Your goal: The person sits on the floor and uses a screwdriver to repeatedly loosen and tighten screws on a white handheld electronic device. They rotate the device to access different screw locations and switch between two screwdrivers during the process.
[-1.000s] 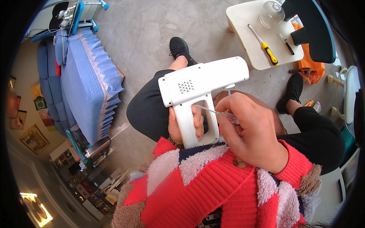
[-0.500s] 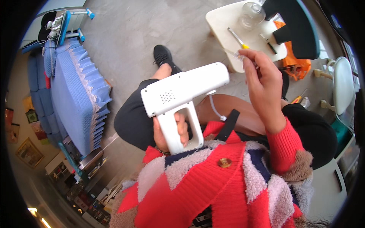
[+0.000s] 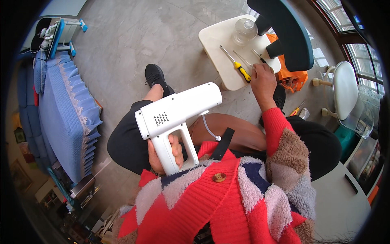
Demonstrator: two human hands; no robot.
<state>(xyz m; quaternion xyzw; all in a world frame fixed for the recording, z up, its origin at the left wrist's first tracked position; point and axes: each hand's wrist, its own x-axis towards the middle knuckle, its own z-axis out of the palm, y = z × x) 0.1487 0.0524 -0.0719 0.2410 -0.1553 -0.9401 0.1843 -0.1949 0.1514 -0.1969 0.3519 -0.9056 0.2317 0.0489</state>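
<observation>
My left hand (image 3: pixel 162 153) is closed around the handle of a white handheld gun-shaped device (image 3: pixel 180 106), held tilted over my lap. A short translucent tube (image 3: pixel 209 128) hangs beneath its barrel, with a white end fitting. My right hand (image 3: pixel 262 81) reaches over the cream stool (image 3: pixel 215 65), fingers pinched at a thin pale tool (image 3: pixel 245 59), whose gripped end is hidden. Beside it lie a yellow-handled screwdriver (image 3: pixel 241 70) and a black-handled tool (image 3: pixel 260 55). A clear plastic bottle (image 3: pixel 245 32) sits at the stool's back.
A dark chair part (image 3: pixel 290 36) overhangs the stool's right side, with an orange bag (image 3: pixel 296 81) behind. A blue-covered seat (image 3: pixel 65 116) is at left, a white chair (image 3: pixel 345 93) at right, and another screwdriver (image 3: pixel 294 110) lies on the grey floor.
My right hand has moved from beside the device's handle up and forward onto the stool with the thin tool. My left hand still holds the device. The view has shifted.
</observation>
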